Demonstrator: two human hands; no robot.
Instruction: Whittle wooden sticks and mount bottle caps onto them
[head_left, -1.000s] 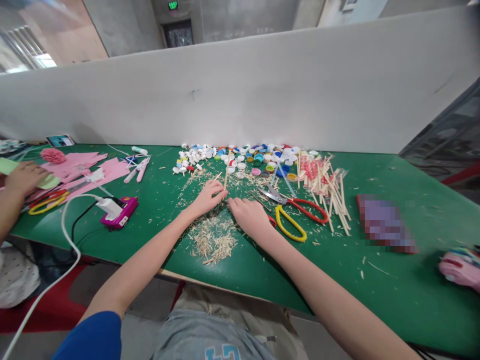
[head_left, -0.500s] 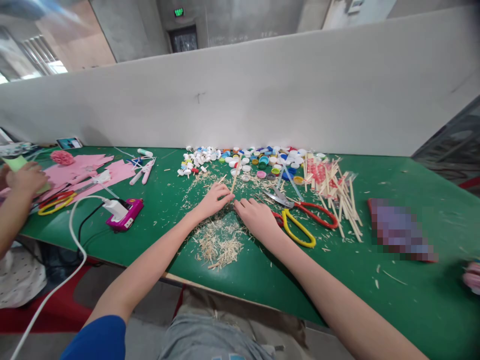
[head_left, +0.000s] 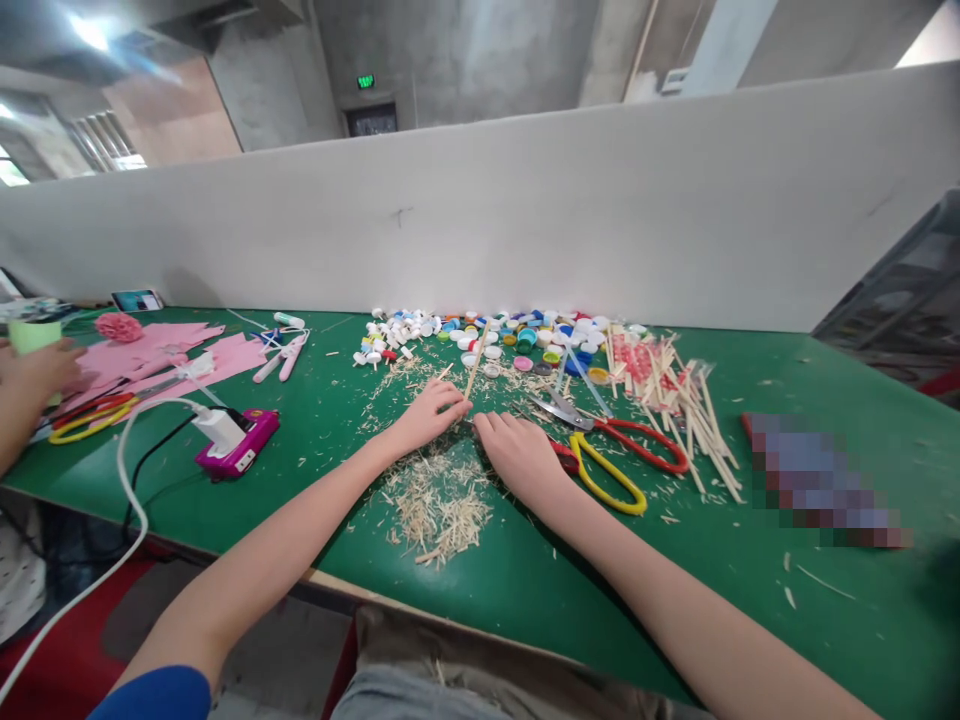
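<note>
My left hand (head_left: pixel 435 412) is closed on a thin wooden chopstick (head_left: pixel 475 365), which slants up and away from the fingertips. Close beside it, my right hand (head_left: pixel 517 450) is curled palm down over what looks like a red-handled knife (head_left: pixel 566 457). Most of that tool is hidden under the palm, with only a bit of red showing behind the wrist side. The fingertips of both hands nearly meet. Below them lies a heap of pale wood shavings (head_left: pixel 442 515). Scissors with a yellow and a red handle (head_left: pixel 611 475) lie right of my right hand.
Plastic bottle caps (head_left: pixel 525 335) line the back beside a low white partition (head_left: pixel 480 220). A pile of chopsticks (head_left: pixel 686 410) is at right, near a blurred-out flat item (head_left: pixel 825 480). Leftward are a magenta power adapter (head_left: pixel 238 445), pink sheets (head_left: pixel 150 355) and another person's hands (head_left: pixel 45 370).
The view has tilted up and shifted slightly, so the table appears lower. Both hands stay together at the chopstick's lower end, with little change in grip.
</note>
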